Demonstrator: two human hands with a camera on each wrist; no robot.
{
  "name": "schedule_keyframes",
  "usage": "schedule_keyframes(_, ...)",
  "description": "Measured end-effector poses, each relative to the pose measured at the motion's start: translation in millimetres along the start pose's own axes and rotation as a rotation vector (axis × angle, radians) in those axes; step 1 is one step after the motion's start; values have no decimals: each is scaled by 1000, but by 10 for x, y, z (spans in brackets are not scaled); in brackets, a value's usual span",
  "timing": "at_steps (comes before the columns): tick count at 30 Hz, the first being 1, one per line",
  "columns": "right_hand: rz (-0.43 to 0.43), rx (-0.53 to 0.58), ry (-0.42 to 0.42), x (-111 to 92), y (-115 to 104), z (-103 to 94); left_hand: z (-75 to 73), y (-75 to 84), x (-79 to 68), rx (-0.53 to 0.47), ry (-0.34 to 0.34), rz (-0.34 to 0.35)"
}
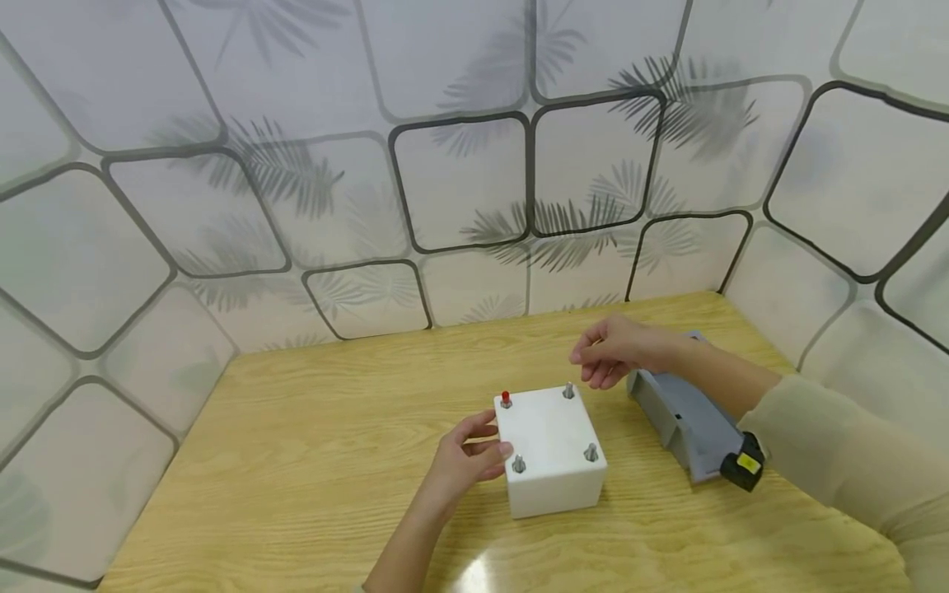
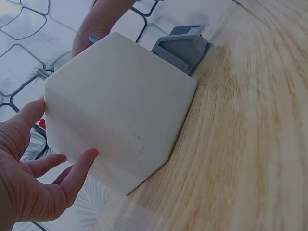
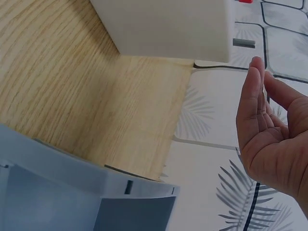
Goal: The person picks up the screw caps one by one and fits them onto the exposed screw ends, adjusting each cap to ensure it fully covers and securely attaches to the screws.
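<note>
A white box-shaped block [image 1: 549,432] sits on the table with upright threaded metal bolts at its top corners. The back-left one carries a red cap [image 1: 506,398]; a bare bolt [image 1: 568,390] stands at the back right. My left hand [image 1: 467,453] rests on the block's left side, thumb at the top edge and fingertips against the side, as the left wrist view [image 2: 43,183] shows too. Beyond the back-right bolt, my right hand [image 1: 615,352] hovers with loosely bent fingers, thumb near the fingertips. Nothing shows between them in the right wrist view [image 3: 269,130].
A grey-blue plastic bin [image 1: 682,412] stands to the right of the block, partly under my right forearm. A black device [image 1: 744,463] with a yellow label is at my right sleeve. Patterned fabric walls [image 1: 467,181] rise behind the wooden table [image 1: 319,461].
</note>
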State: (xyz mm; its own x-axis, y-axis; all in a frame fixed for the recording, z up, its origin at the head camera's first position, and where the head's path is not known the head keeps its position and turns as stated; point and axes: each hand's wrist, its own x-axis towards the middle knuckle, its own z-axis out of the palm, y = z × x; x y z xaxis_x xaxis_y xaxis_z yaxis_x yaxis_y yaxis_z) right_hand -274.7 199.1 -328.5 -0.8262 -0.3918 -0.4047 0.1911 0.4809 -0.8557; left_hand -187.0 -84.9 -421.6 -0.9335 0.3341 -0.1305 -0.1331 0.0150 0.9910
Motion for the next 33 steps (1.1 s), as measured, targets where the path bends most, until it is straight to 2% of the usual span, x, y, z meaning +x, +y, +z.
schedule_keyframes(12, 9, 20, 10, -19, 87, -9, 5, 16, -4, 1, 3, -2)
schedule_keyframes(33, 35, 53, 32, -76, 240, -142, 17, 3, 3, -1, 6, -1)
